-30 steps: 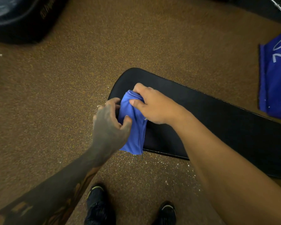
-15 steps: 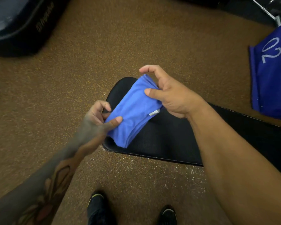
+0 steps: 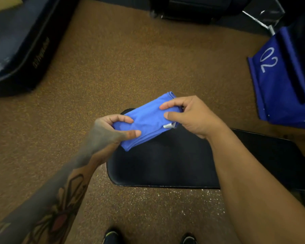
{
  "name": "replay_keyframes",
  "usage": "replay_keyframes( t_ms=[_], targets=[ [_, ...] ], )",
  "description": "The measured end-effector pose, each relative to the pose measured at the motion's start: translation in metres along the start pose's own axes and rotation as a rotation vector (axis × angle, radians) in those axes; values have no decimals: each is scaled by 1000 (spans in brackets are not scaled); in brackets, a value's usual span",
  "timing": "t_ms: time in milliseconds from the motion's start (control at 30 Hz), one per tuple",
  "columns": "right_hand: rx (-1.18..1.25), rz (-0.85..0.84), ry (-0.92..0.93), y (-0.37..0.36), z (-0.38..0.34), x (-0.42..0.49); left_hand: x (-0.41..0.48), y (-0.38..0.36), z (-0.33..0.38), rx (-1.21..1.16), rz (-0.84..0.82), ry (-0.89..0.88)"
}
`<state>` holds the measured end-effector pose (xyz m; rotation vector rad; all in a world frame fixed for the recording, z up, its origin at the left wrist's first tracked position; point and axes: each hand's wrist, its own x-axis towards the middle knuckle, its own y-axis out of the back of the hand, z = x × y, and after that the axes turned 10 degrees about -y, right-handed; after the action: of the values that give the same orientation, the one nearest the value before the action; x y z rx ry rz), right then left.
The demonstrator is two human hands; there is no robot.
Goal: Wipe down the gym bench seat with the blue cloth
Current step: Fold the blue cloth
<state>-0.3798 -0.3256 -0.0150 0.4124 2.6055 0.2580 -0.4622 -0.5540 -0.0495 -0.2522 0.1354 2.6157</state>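
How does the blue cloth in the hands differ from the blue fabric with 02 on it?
The blue cloth is folded, plain and lighter blue, held above the bench seat by left hand and right hand. The blue fabric is darker, marked 02, untouched at far right. Both are blue textile.

Both forearms reach forward and converge: left hand [image 3: 107, 132], tattooed to the wrist, pinches thumb over curled fingers, while right hand [image 3: 192, 117] pinches thumb against index finger, palm turned inward, its other fingers curled.
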Motion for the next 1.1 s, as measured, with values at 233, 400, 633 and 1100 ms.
replay_keyframes(
  t_ms=[233,400,633,1100],
  targets=[
    [98,177,7,34,-13,-29,32,-16,53,238,-166,-108],
    [203,322,22,68,-15,-59,52,-57,99,318,-313,-261],
    [275,517,-20,125,-8,-111,63,-139,144,393,-556,-337],
    [393,908,-50,268,48,-219,47,-365,205,469,-967,-412]
  ],
)
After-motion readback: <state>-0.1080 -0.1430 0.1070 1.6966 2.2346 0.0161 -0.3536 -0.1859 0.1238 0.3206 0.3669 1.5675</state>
